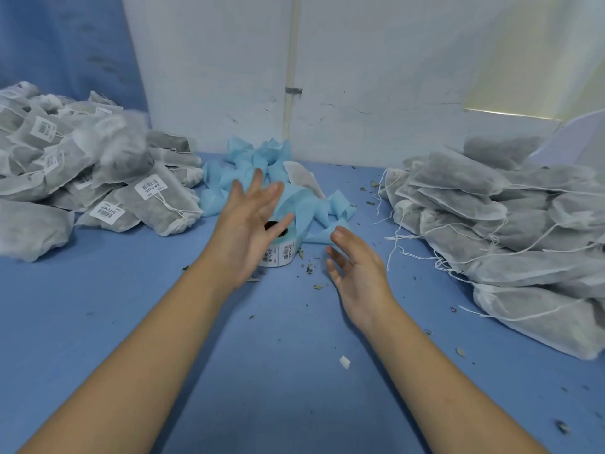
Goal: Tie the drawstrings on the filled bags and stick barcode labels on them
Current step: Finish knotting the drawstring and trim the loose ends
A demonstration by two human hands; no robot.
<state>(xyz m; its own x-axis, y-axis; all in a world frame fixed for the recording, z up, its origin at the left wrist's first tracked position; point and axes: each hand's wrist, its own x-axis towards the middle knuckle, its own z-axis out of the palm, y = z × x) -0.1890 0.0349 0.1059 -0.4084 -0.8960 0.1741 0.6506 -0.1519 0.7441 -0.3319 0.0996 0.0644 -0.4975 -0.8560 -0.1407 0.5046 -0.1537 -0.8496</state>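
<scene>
Filled bags sit in two heaps on the blue table (131, 322). The labelled heap (157, 198), barcode stickers showing, is at far left. The unlabelled heap (491, 224), with loose white drawstrings (397, 239) trailing out, is at right. One bag (114, 149) on top of the left heap is smeared with blur. The left hand (252, 231) and the right hand (357, 273) are both out over the middle, fingers spread and relaxed, gripping nothing. The left hand partly hides the label roll (281, 253), which stands in front of a tangle of light blue backing strip (248, 165) by the wall. Leaf crumbs (309, 268) are scattered around.
</scene>
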